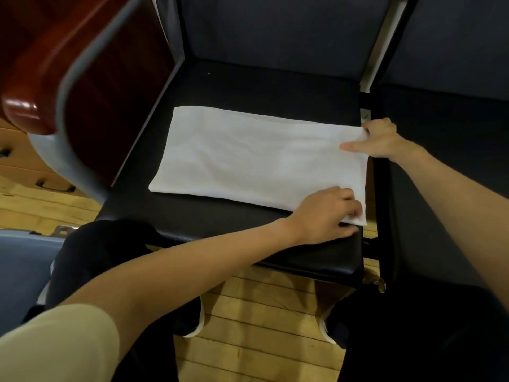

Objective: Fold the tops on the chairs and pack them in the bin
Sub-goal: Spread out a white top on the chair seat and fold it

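Note:
A white top (pixel 248 158), folded into a long flat rectangle, lies across the black seat of a chair (pixel 248 86). My left hand (pixel 327 213) pinches the near right corner of the top at the seat's front. My right hand (pixel 377 139) grips the far right corner, its thumb lying flat on the cloth. Both arms reach in from below and from the right. At the lower left edge shows the grey-blue rim of a bin (pixel 19 260), its inside hidden.
A second dark chair (pixel 446 150) adjoins on the right, across a metal frame gap. A folded-up red-brown wooden seat with grey edge (pixel 66 78) stands at upper left. My dark-trousered knees and shoes are below, over a light wooden floor (pixel 261 312).

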